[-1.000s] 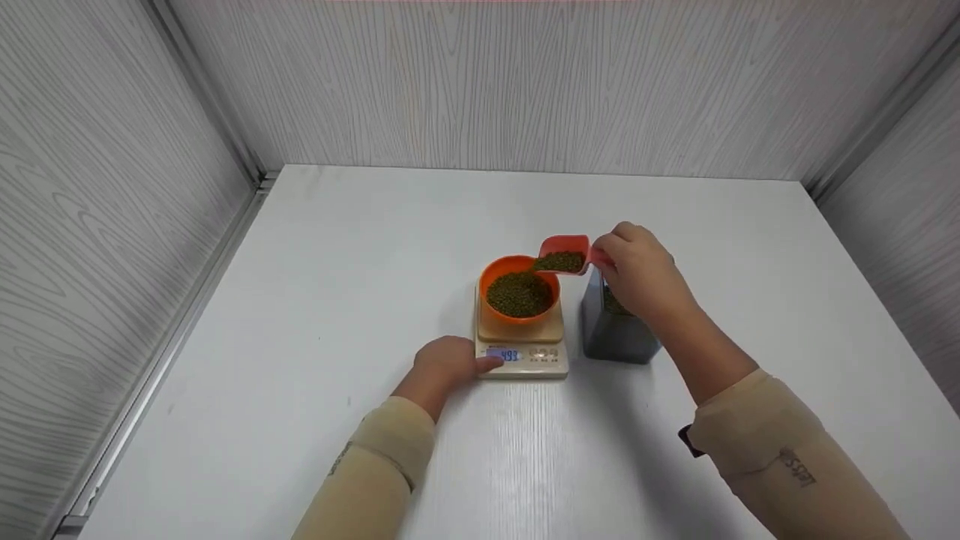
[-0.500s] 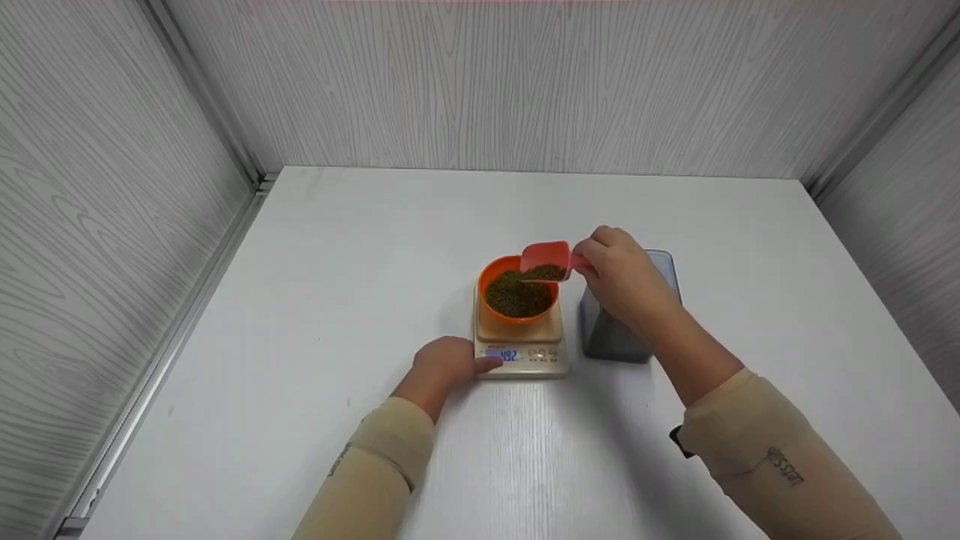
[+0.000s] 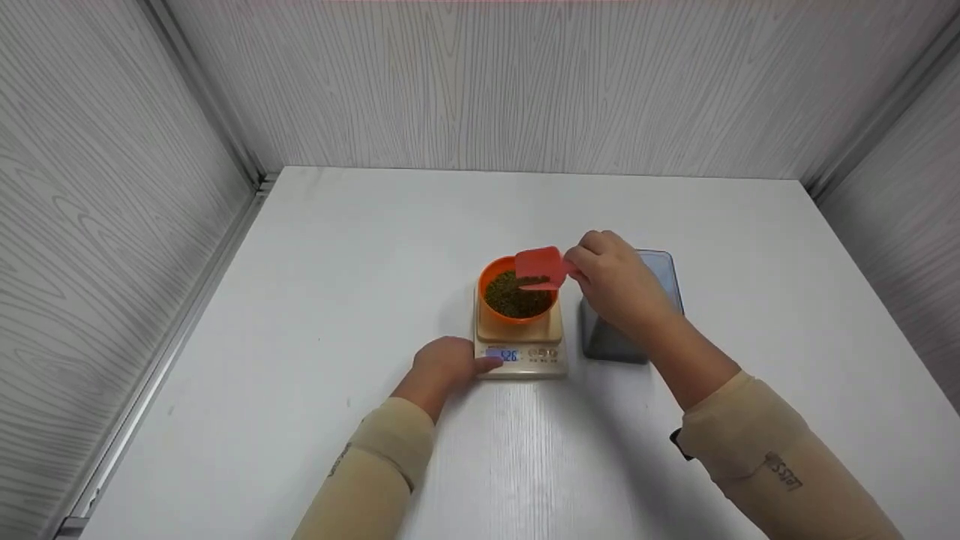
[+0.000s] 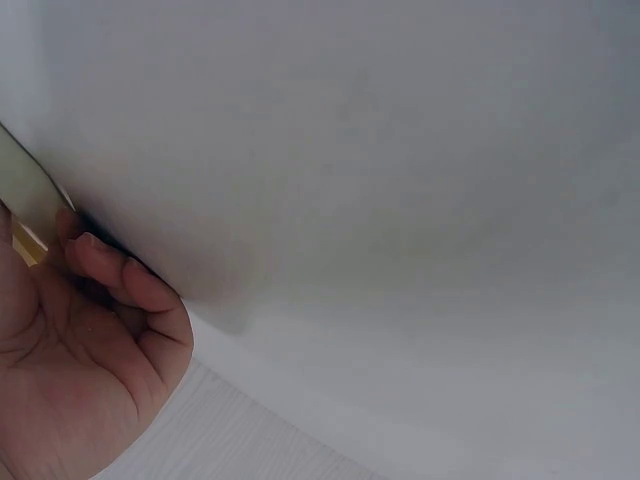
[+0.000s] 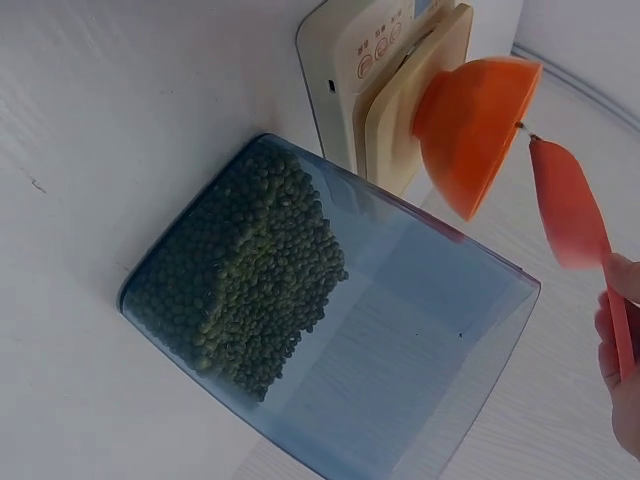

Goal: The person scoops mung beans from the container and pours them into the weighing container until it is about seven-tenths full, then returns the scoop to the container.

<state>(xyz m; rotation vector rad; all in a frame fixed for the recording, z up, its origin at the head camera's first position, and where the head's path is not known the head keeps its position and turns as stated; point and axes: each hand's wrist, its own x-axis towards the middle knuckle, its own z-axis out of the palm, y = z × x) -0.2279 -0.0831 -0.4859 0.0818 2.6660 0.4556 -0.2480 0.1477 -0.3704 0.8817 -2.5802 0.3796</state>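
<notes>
The red scoop (image 3: 536,264) is over the right part of the orange bowl (image 3: 517,319), its lip pointing to the person's left and its handle to the right. Its long axis runs roughly crosswise to the person, tilted so that the lip sits lower than the handle. A little green grain shows in the scoop, and a few bits hang between lip and bowl in the right wrist view. The right hand (image 3: 619,283) grasps the handle, fingers closed round it. Green beans (image 3: 514,294) lie in the bowl, which stands upright on a cream scale (image 3: 536,370). The left hand (image 3: 446,360) grips the scale's left edge, thumb on the front panel by the lit display (image 3: 508,354). Just right of the scale, a clear bluish container (image 3: 611,343), partly filled with beans, stands on the white counter (image 3: 345,285).
</notes>
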